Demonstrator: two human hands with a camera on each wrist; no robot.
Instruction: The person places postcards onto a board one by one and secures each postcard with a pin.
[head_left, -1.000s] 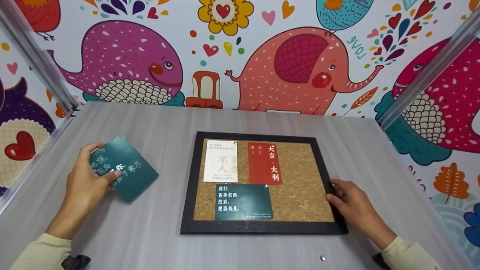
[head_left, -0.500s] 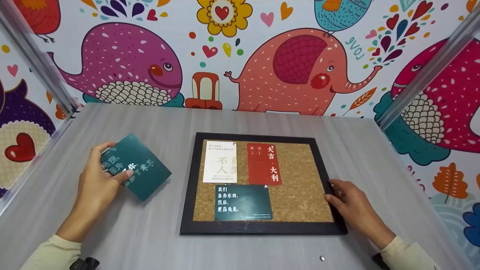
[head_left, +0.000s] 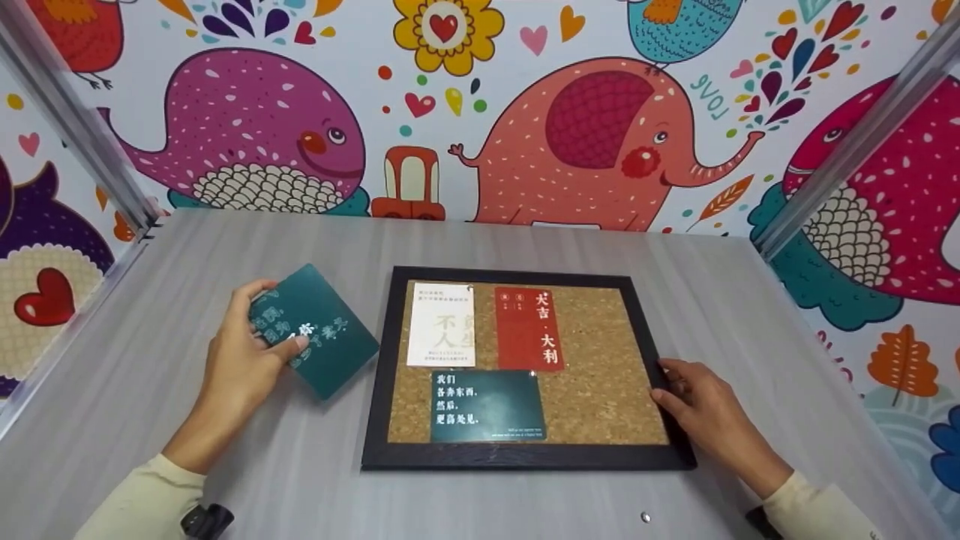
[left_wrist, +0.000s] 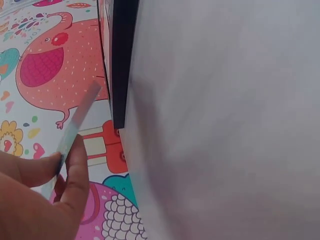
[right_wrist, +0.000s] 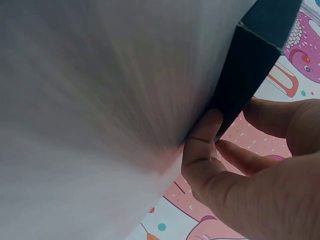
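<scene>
In the head view my left hand [head_left: 251, 352] pinches a dark green card [head_left: 330, 337] with white lettering, thumb on its face and fingers behind. The card is held tilted, its right corner close to the left side of a black-framed cork board [head_left: 611, 352]. Seen almost edge-on in the left wrist view, the card [left_wrist: 75, 125] sits between thumb and fingers. My right hand [head_left: 709, 420] grips the right side of the frame, thumb on top and fingers along the outer edge. On the cork are a white card [head_left: 441, 322], a red card [head_left: 517, 337] and another green card [head_left: 487, 412].
A small shiny silver piece [head_left: 646, 517] lies on the grey table [head_left: 300, 495] in front of the board. Behind the table rises a wall [head_left: 427, 112] printed with cartoon animals. Metal posts [head_left: 847, 127] stand at the back corners.
My left hand has carried the green card rightward, closer to the frame's left side. The right hand keeps its grip and the board has stayed in place.
</scene>
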